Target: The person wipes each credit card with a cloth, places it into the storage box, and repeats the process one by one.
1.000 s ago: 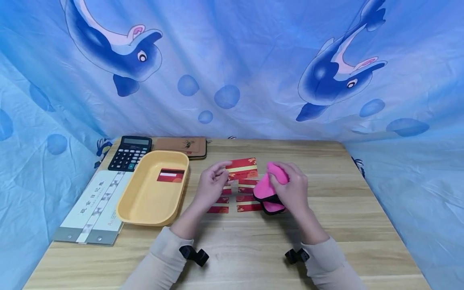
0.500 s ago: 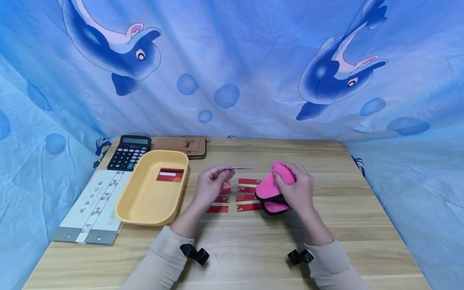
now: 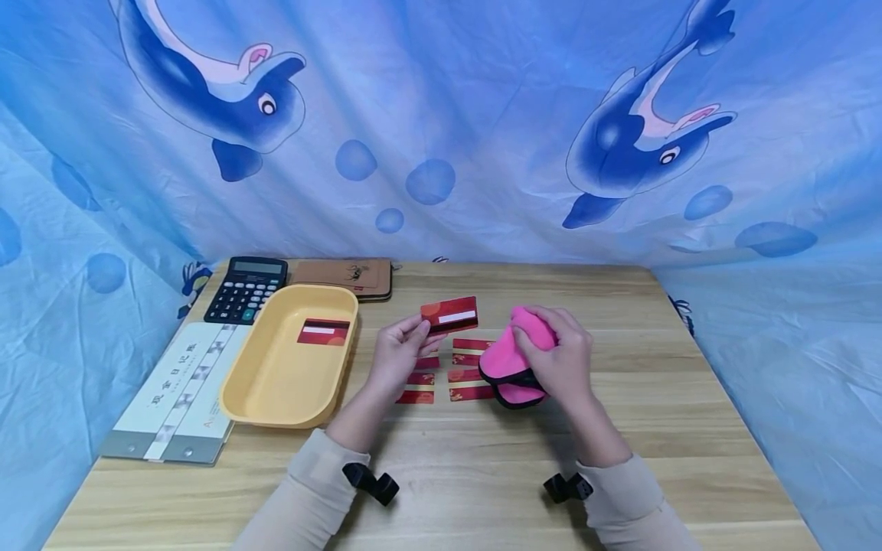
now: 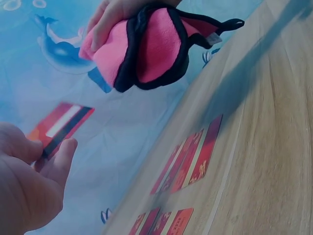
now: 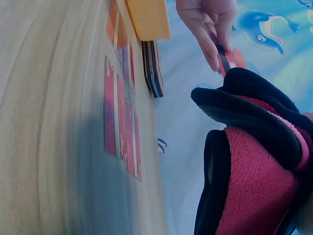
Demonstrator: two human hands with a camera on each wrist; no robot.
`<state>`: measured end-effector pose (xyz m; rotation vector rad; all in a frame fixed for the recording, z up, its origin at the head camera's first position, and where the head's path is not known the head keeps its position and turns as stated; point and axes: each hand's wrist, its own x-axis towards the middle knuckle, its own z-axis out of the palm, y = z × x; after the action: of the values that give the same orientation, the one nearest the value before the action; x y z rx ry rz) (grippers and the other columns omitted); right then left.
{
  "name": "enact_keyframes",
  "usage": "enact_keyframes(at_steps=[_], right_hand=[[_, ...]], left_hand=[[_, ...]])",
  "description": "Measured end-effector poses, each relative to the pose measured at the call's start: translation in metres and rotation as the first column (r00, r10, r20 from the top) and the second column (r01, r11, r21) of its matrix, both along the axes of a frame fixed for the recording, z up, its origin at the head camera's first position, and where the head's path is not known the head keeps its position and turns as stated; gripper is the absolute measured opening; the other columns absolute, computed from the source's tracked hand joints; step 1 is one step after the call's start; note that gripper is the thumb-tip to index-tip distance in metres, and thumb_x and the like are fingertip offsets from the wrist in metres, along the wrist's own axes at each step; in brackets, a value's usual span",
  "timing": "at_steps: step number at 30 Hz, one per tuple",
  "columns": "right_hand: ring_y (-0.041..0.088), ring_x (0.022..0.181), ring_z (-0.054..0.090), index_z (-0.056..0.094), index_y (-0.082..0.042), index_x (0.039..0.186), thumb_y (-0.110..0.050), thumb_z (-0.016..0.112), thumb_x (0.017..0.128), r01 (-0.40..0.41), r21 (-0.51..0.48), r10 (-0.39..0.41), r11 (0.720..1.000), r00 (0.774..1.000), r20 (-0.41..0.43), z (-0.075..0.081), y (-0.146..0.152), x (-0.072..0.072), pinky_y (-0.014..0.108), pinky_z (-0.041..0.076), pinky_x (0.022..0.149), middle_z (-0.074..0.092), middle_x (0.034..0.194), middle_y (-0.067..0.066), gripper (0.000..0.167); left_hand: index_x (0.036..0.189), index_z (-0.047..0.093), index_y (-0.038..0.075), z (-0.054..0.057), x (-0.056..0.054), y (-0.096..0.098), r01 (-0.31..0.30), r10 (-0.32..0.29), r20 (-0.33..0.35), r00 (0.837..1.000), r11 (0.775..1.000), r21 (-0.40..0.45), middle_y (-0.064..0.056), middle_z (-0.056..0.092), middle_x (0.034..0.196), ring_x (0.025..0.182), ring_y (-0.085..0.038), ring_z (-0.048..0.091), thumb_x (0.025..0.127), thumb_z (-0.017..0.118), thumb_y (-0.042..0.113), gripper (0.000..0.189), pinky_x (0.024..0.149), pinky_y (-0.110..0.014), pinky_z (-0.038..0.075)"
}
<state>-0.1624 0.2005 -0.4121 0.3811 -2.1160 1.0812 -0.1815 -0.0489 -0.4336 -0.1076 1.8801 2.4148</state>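
Observation:
My left hand [image 3: 400,352] pinches a red card [image 3: 449,314] at its left end, between thumb and fingers. The card's back, with a white strip and a dark stripe, shows in the head view. My right hand [image 3: 560,348] grips a folded pink cloth with black edging [image 3: 508,358], bunched between thumb and fingers. In the left wrist view a loop sticks out from the pink cloth [image 4: 156,54]. Below both hands several red and gold cards [image 3: 472,385] lie in two rows on the wooden table; the left hand and the cloth partly cover them.
A yellow tray [image 3: 237,409] stands left of the hands, with one red card [image 3: 323,332] in it. Beyond are a calculator [image 3: 246,291], a brown wallet [image 3: 338,274] and a white ledger book [image 3: 172,386]. A blue dolphin curtain [image 3: 441,115] encloses the table.
The card in my left hand has turned over, from its gold-striped front through edge-on to its back. The right hand with the cloth shifted slightly right, then back left.

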Motion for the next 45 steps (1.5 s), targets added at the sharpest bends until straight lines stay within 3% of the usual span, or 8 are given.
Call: enact_keyframes(at_steps=[3,9,15,29,33,38,41,45], right_hand=[[0.025,0.085,0.068,0.077,-0.003,0.109,-0.007,0.087,0.077,-0.017,0.007,0.017,1.000,1.000,0.001,0.000,-0.005,0.000,0.015,0.049,0.065,0.074,0.099,0.012,0.034],[0.024,0.086,0.069,0.078,-0.005,0.107,-0.008,0.087,0.077,-0.043,0.020,0.043,0.999,0.999,-0.001,0.001,-0.014,-0.002,0.019,0.050,0.063,0.074,0.100,0.010,0.032],[0.024,0.086,0.069,0.078,-0.005,0.107,-0.009,0.087,0.077,-0.040,0.044,0.041,0.998,0.999,-0.015,0.002,-0.019,-0.002,0.031,0.054,0.060,0.074,0.099,0.011,0.032],[0.028,0.083,0.070,0.078,-0.002,0.106,-0.009,0.086,0.077,0.009,0.070,-0.005,0.998,0.999,-0.050,-0.002,-0.033,-0.008,0.043,0.058,0.060,0.073,0.097,0.014,0.031],[0.027,0.079,0.068,0.077,-0.003,0.107,-0.008,0.086,0.077,-0.018,0.088,0.022,0.996,0.999,-0.043,0.001,-0.049,-0.006,0.039,0.057,0.056,0.072,0.096,0.014,0.032],[0.026,0.077,0.068,0.078,-0.005,0.106,-0.011,0.084,0.079,-0.058,0.144,0.066,0.988,0.996,-0.057,0.007,-0.065,0.001,0.037,0.057,0.057,0.071,0.096,0.011,0.028],[0.026,0.076,0.069,0.078,-0.005,0.106,-0.010,0.084,0.078,-0.044,0.174,0.057,0.984,0.996,-0.070,0.008,-0.065,0.003,0.039,0.058,0.057,0.071,0.096,0.011,0.029],[0.030,0.077,0.071,0.078,-0.003,0.107,-0.008,0.085,0.077,0.031,0.167,-0.018,0.985,0.997,-0.080,0.009,-0.055,-0.003,0.042,0.060,0.059,0.071,0.097,0.014,0.032]], left_hand=[[0.136,0.057,-0.007,0.001,0.002,0.004,0.038,-0.039,0.017,0.999,0.998,0.049,-0.027,0.065,0.127,0.107,-0.039,0.069,0.104,0.053,0.002,0.033,0.088,-0.038,0.059],[0.139,0.051,-0.011,0.003,0.007,0.013,0.121,-0.121,-0.007,0.993,0.992,0.032,-0.029,0.063,0.128,0.106,-0.040,0.069,0.106,0.051,0.004,0.037,0.091,-0.039,0.057],[0.139,0.051,-0.012,0.006,0.011,0.017,0.155,-0.154,-0.024,0.988,0.988,0.016,-0.031,0.062,0.128,0.099,-0.031,0.073,0.106,0.050,0.004,0.037,0.091,-0.039,0.058],[0.138,0.052,-0.012,0.007,0.009,0.024,0.207,-0.212,-0.050,0.976,0.975,-0.082,-0.029,0.062,0.130,0.107,-0.032,0.070,0.105,0.053,0.004,0.037,0.099,-0.046,0.052],[0.135,0.059,-0.008,0.008,0.008,0.030,0.207,-0.231,-0.119,0.966,0.961,-0.186,-0.022,0.069,0.122,0.103,-0.020,0.071,0.105,0.054,0.006,0.034,0.089,-0.030,0.059],[0.133,0.065,0.002,0.011,0.011,0.031,0.175,-0.237,-0.177,0.955,0.935,-0.308,-0.012,0.072,0.095,0.070,-0.010,0.059,0.104,0.051,0.006,0.033,0.058,-0.018,0.051],[0.131,0.066,0.002,0.013,0.012,0.026,0.161,-0.238,-0.190,0.953,0.924,-0.347,-0.009,0.069,0.088,0.064,-0.009,0.055,0.104,0.051,0.007,0.031,0.054,-0.018,0.048],[0.129,0.066,0.000,0.016,0.010,0.018,0.117,-0.197,-0.201,0.960,0.930,-0.348,-0.012,0.072,0.098,0.069,-0.008,0.062,0.105,0.054,0.010,0.029,0.054,-0.019,0.051]])
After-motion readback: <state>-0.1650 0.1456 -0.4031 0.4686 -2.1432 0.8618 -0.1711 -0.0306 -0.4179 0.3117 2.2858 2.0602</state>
